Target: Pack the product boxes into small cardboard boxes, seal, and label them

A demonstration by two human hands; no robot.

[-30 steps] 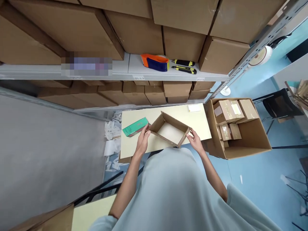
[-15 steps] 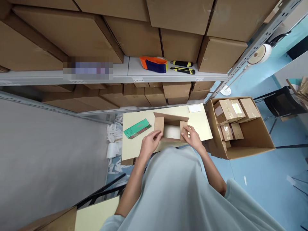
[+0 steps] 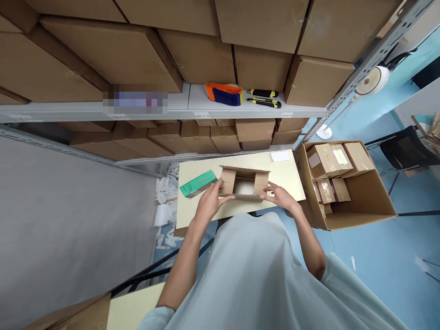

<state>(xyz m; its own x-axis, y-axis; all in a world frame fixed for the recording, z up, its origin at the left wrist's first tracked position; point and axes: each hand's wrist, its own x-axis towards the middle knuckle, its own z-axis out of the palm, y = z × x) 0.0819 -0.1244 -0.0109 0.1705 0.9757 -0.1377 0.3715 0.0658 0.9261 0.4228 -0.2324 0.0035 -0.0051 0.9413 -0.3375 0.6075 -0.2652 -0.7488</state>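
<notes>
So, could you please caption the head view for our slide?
Left hand and right hand at opposite ends of an open cardboard box, near a green printed carton.

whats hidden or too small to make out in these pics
All in the head view:
Small carton: part of its inside, hidden by its own flaps.
Left hand and right hand: how firmly they press the carton; too small to tell.
Green box: its fine print, too small.
Large carton: the floor beneath its packed boxes.
Shelf: whatever the pixelated patch covers.
Lower-left pale surface: cut off by the bottom edge.
</notes>
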